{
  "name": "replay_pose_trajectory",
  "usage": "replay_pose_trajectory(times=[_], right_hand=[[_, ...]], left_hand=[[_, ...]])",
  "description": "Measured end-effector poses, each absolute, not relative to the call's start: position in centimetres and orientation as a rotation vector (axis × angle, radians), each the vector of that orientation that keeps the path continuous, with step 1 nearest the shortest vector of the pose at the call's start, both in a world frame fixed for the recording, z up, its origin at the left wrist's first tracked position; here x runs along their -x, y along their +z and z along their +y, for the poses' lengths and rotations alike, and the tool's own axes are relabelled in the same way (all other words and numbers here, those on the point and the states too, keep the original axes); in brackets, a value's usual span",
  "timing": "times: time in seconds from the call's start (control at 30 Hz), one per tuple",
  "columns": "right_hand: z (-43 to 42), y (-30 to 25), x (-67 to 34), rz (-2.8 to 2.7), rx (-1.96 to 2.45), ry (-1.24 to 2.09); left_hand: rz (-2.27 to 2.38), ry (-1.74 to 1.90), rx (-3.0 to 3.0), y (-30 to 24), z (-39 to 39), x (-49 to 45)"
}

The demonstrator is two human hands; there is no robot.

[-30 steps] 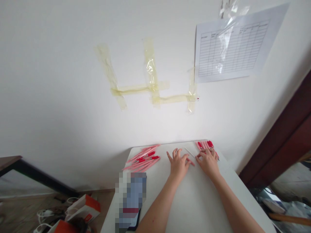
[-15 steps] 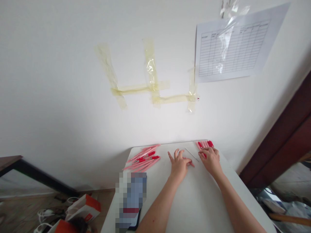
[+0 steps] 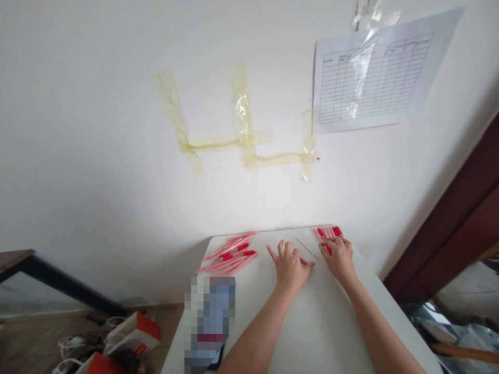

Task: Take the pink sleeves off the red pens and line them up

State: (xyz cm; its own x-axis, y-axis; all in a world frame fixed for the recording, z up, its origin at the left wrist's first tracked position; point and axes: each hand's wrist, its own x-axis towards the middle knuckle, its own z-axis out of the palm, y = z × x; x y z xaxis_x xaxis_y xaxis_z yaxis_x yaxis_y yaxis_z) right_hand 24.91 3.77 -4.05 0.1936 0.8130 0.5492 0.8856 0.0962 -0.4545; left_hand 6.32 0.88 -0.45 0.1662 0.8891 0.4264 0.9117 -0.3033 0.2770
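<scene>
My left hand (image 3: 290,267) is low over the white table, three fingers spread. Its thumb and index finger are around a small red pen part (image 3: 303,261), mostly hidden by the hand. To the right, my right hand (image 3: 339,257) is closed, with a red pen piece (image 3: 328,249) showing at its fingertips. A thin whitish refill-like rod (image 3: 307,248) lies between the hands. Just beyond my right hand is a row of red and pink pens (image 3: 328,231), partly covered by the fingers. On the left lies a loose pile of pink pen barrels and red-ended pens (image 3: 230,254).
A blurred-out phone-like object (image 3: 212,322) lies along the left edge of the white table (image 3: 312,332). The wall (image 3: 117,182) rises behind the table, bearing yellowish tape (image 3: 244,114) and a printed sheet (image 3: 374,78). White-and-orange boxes (image 3: 136,335) and cables are on the floor.
My left thumb has swung outward and right, now in front of the pen part. The other left fingers have shifted slightly left. My right hand is almost unmoved.
</scene>
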Motion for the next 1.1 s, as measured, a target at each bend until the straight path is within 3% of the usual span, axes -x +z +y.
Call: replay_pose_trajectory(times=[1.1], right_hand=[[4.6,-5.8,-25.6,-1.861,1.537,-0.160]], left_hand=[[-1.703,-0.643,2.554,2.0,2.0,-1.6]])
